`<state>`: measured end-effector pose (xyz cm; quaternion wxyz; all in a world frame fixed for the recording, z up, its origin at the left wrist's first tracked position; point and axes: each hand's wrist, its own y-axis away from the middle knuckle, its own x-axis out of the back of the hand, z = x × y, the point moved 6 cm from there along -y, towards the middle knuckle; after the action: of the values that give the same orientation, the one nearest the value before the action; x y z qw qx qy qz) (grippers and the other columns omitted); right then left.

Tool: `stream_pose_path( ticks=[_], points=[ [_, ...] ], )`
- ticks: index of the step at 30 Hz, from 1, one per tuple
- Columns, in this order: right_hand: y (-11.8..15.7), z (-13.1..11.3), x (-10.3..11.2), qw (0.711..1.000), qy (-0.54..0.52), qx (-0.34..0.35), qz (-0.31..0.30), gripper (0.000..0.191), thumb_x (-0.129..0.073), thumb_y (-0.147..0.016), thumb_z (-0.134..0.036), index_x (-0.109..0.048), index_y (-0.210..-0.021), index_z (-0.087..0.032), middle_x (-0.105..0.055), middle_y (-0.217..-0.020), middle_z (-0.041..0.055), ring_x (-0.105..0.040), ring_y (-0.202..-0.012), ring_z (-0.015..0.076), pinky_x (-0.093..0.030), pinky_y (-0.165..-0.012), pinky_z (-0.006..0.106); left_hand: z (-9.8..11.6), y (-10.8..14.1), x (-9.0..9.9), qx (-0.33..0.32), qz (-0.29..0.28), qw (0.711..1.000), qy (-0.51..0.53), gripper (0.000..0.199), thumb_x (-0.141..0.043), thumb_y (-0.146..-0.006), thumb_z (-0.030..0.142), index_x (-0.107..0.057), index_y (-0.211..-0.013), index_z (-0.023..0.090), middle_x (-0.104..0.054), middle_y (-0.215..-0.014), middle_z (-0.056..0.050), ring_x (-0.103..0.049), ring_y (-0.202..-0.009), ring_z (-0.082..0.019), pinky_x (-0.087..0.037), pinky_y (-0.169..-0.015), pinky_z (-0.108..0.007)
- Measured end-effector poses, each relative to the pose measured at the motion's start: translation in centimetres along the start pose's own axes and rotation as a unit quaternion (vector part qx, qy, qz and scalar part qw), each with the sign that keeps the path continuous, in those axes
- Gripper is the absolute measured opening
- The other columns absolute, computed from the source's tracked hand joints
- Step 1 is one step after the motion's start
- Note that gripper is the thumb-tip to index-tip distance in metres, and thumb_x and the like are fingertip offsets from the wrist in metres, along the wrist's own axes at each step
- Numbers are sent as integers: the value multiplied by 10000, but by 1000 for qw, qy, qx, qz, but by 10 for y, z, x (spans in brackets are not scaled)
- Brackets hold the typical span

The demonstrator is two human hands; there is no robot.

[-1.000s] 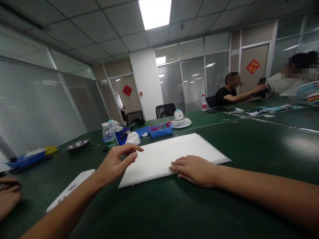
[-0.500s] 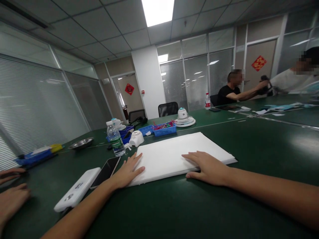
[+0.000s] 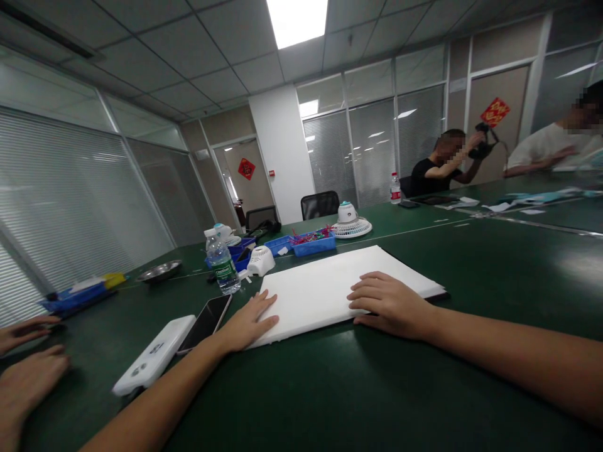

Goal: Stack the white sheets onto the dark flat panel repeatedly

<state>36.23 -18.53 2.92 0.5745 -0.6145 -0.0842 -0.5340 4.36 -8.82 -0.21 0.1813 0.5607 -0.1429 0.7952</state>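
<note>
A stack of white paper (image 3: pixel 320 289) lies on the green table (image 3: pixel 301 395), with a dark edge showing under its right side. My left hand (image 3: pixel 249 319) rests on the paper's left edge, fingers spread. On the near right part of the sheets lies my right hand (image 3: pixel 391 304), its fingers flat and slightly apart. Neither hand grips anything. To the left of my left hand are a dark-screened phone (image 3: pixel 205 323) and a white power bank (image 3: pixel 155 355). A clear water bottle (image 3: pixel 223 263) stands upright behind the phone.
Beyond the paper are a blue tray of colourful items (image 3: pixel 314 243), a white fan (image 3: pixel 349 221) and a white device part (image 3: pixel 260 260). A metal dish (image 3: pixel 160 271) sits at left. Another person's hands (image 3: pixel 35 376) are at the left edge. Two people sit at back right.
My right hand has shifted slightly up on the paper, its fingers closer together. The top sheets sit a little off the dark edge at right. The person in black has raised a dark object to the face.
</note>
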Motion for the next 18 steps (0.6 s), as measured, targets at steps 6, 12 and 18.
stream_pose_path(
  ticks=[6, 12, 18],
  points=[
    [-4, -19, 9, 990, 69, 118, 15, 218, -526, -957, -157, -655, -1133, -174, -692, -1218, 97, -635, -1110, 211, -486, -977, 458, -19, -5, 9, -34, 80, 984, 153, 616, -359, -944, 591, -597, -1359, 203, -442, -1538, -72, -356, -1450, -294, -161, -1224, -510],
    [5, -14, 16, 984, 64, 163, 44, 155, -592, -912, -134, -665, -1043, -173, -607, -1359, 134, -576, -1237, 262, -530, -932, 457, -19, -8, 16, -45, 79, 970, 224, 637, -497, -730, 199, -580, -1361, 184, -500, -1505, -46, -417, -1417, -266, -252, -1210, -516],
    [4, -7, 27, 979, 51, 183, 75, 183, -589, -892, -105, -658, -1033, -197, -648, -1312, 94, -546, -1282, 259, -499, -1021, 514, -2, 3, 23, -69, 92, 984, 136, 524, -549, -807, 269, -596, -1322, 186, -499, -1505, -91, -439, -1403, -258, -252, -1213, -495]
  ],
)
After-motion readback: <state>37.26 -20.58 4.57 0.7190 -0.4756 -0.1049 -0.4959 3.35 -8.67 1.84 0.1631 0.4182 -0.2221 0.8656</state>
